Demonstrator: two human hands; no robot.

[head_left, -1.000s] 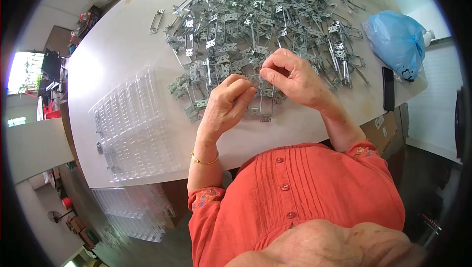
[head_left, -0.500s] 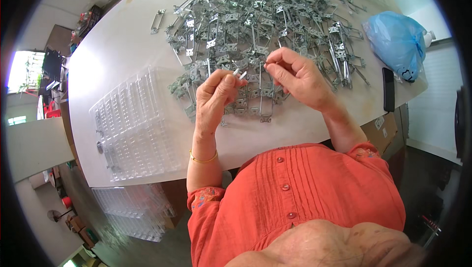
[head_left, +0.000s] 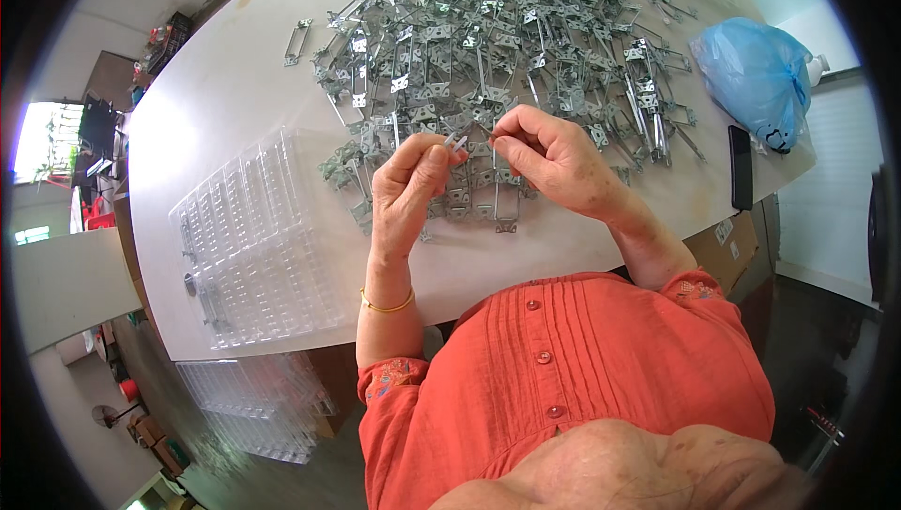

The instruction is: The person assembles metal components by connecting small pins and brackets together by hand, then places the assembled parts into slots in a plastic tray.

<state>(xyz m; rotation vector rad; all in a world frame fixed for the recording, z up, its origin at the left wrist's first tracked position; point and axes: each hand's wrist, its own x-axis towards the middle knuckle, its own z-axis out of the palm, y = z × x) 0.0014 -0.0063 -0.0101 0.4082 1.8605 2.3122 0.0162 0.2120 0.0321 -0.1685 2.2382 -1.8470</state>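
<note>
My left hand (head_left: 405, 186) is closed in a pinch, and two pale, narrow prongs of a small piece (head_left: 457, 142) stick out past its fingertips. Just to the right, my right hand (head_left: 568, 172) has thumb and forefinger pressed together. A tiny dark tip seems to show there, too small to name. Only a narrow gap separates the two hands. Both are held over the near edge of a large heap of silvery metal brackets (head_left: 488, 31), each with thin rods between flat, punched end plates.
Clear plastic trays (head_left: 253, 228) with moulded slots lie on the white table (head_left: 394, 308) at left; more trays (head_left: 258, 402) sit lower beside it. A single bracket (head_left: 298, 43) lies apart. At right are a blue plastic bag (head_left: 755, 78), a black phone (head_left: 740, 167) and a cardboard box (head_left: 727, 252).
My right hand has moved left and slightly down, bringing its fingertips closer to the piece in my left hand. The left hand has barely moved.
</note>
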